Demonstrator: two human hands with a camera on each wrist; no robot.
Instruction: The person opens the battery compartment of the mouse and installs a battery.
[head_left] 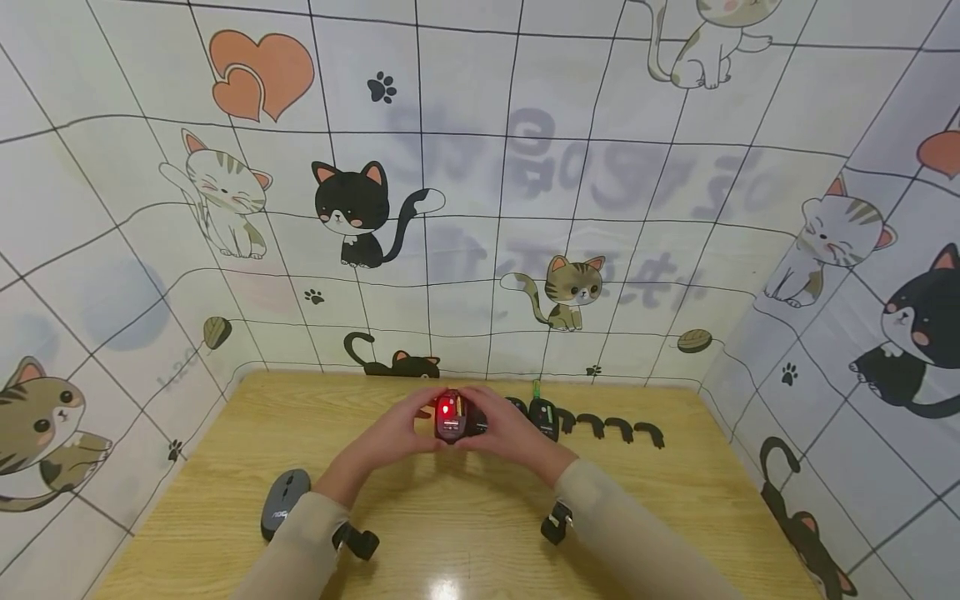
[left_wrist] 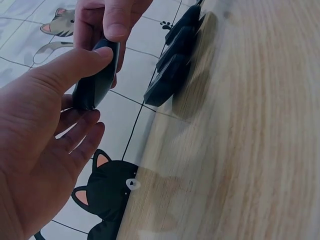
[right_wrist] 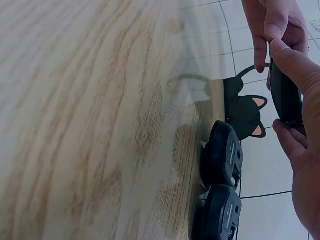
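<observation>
Both hands hold a black computer mouse [head_left: 452, 423] near the back of the table, its underside toward the head camera with a red light glowing. My left hand [head_left: 393, 429] pinches its left side; in the left wrist view the thumb lies across the dark mouse [left_wrist: 95, 85] with fingers beneath. My right hand [head_left: 504, 427] grips the other side, and the right wrist view has its thumb along the edge of the mouse [right_wrist: 284, 95]. Just right of the hands sit similar black mice [head_left: 543, 418], partly hidden by the right hand.
Several black arched pieces [head_left: 618, 428] continue the row to the right. A grey mouse [head_left: 283, 498] lies at the left beside the left forearm. The wooden table [head_left: 465, 517] meets a cat-printed cloth wall [head_left: 465, 292] at its back and sides.
</observation>
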